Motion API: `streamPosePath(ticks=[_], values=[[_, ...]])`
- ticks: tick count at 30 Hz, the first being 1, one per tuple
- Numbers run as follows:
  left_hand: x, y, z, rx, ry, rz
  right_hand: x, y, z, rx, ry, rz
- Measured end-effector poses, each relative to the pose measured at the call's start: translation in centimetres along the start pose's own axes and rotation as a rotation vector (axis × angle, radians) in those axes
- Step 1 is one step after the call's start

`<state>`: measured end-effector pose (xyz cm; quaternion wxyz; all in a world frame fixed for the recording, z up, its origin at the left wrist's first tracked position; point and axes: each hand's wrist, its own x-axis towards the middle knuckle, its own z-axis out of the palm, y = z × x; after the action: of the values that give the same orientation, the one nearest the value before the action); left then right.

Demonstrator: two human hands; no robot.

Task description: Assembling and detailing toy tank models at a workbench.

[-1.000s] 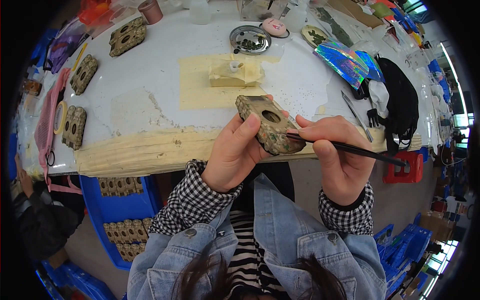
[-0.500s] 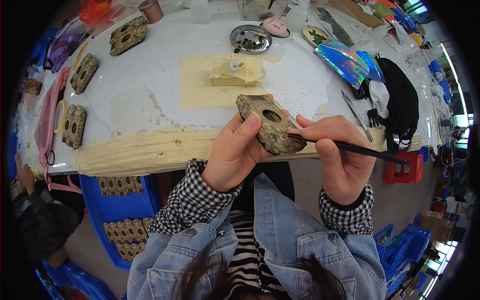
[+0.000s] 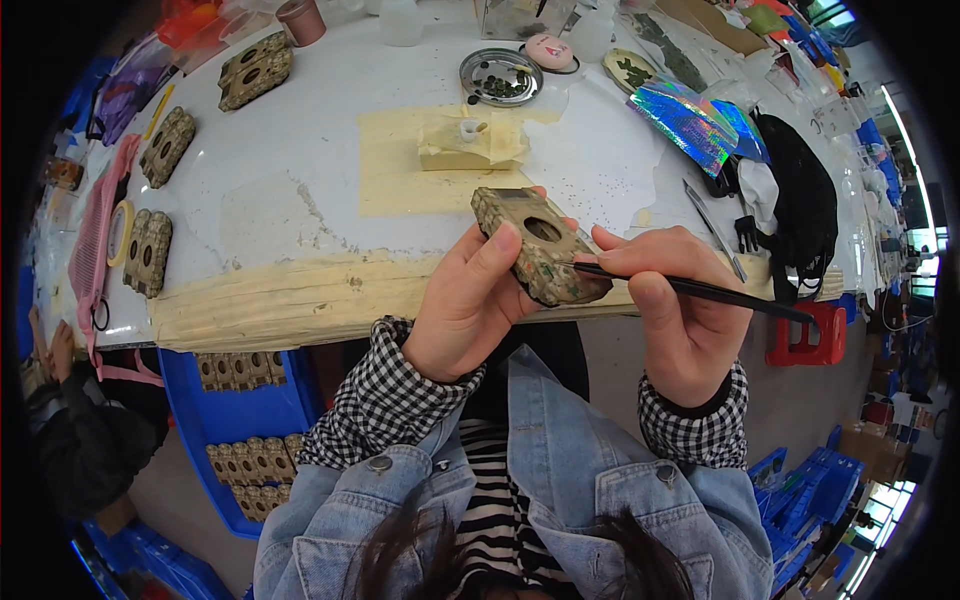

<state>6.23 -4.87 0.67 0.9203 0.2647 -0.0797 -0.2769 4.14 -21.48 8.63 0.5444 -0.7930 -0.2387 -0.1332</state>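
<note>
My left hand (image 3: pixel 465 290) is closed around a camouflage-painted block with a round hole, which looks like a model tank hull (image 3: pixel 560 262). It holds the hull tilted just above the table's front edge, thumb on the near left side. In my right hand (image 3: pixel 685 305) is a pair of black tweezers (image 3: pixel 715 292), pinched between thumb and fingers. The tweezers' tips rest at the hull's lower face, close to the hole. Whether anything small sits between the tips is too fine to make out.
A taped yellow block with a small white cup (image 3: pixel 472 130) stands ahead. Behind it is a round metal dish (image 3: pixel 502 78) of dark green bits. More camouflage hulls (image 3: pixel 168 147) lie at left. Metal tweezers (image 3: pixel 715 230) and a black bag (image 3: pixel 795 205) are at right. A blue tray (image 3: pixel 235 405) sits below the table.
The tweezers' tips have shifted slightly left along the hull, and my right hand with them. My left hand and the hull stay nearly still. At far left, another person's hand has moved.
</note>
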Motion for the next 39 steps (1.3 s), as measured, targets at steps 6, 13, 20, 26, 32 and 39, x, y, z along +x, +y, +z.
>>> streamPosePath(ticks=[6, 13, 20, 26, 32, 39], values=[[0.1, 0.0, 0.0, 0.012, 0.010, -0.008, -0.1, 0.1, 0.0, 0.034, 0.015, 0.031], [0.0, 0.1, 0.1, 0.006, 0.024, -0.018, 0.3, 0.0, -0.3, -0.001, -0.021, 0.030], [0.1, 0.1, -0.3, -0.164, -0.013, -0.018, 0.7, 0.0, -0.6, 0.041, -0.053, 0.092], [0.0, 0.4, -0.3, -0.172, -0.029, -0.026, 0.9, -0.1, -0.7, 0.025, -0.072, 0.103], [0.0, 0.3, -0.2, -0.158, -0.016, -0.018, 1.0, -0.2, -0.7, 0.050, -0.080, 0.152], [0.0, 0.3, -0.3, -0.149, -0.021, -0.017, 1.1, -0.3, -0.7, 0.003, -0.084, 0.117]])
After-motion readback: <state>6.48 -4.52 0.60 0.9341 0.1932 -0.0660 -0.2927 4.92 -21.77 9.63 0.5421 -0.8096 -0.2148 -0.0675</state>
